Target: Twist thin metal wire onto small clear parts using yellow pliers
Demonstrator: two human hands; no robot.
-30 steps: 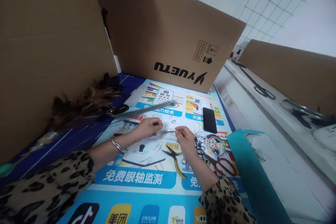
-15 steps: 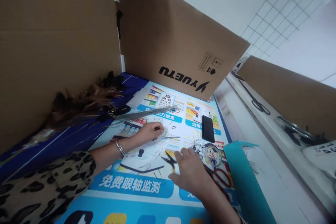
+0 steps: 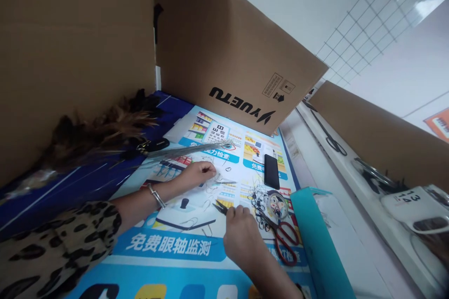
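Over the printed mat (image 3: 259,275), my left hand (image 3: 200,174) is closed in a pinch. Whatever lies between its fingertips is too small to make out. Thin pale strands and a slim metal piece (image 3: 226,182) lie beside those fingertips. My right hand (image 3: 242,238) is wrapped round a pair of pliers (image 3: 220,207); the dark jaws stick out to the upper left and the handles are hidden in my fist. To its right are red-handled scissors (image 3: 288,238) and a tangle of small black and silver wire pieces (image 3: 258,202).
A black phone (image 3: 271,172) and a round tin with a cartoon face (image 3: 278,204) lie on the right. A bundle of long wires (image 3: 189,149) and brown feathers (image 3: 105,126) are at the left. Cardboard walls (image 3: 242,46) stand behind; a teal box (image 3: 315,243) borders the right.
My right hand has gone from spread fingers above the pliers to a grip round them. My left hand has kept its pinch. The view has shifted slightly.
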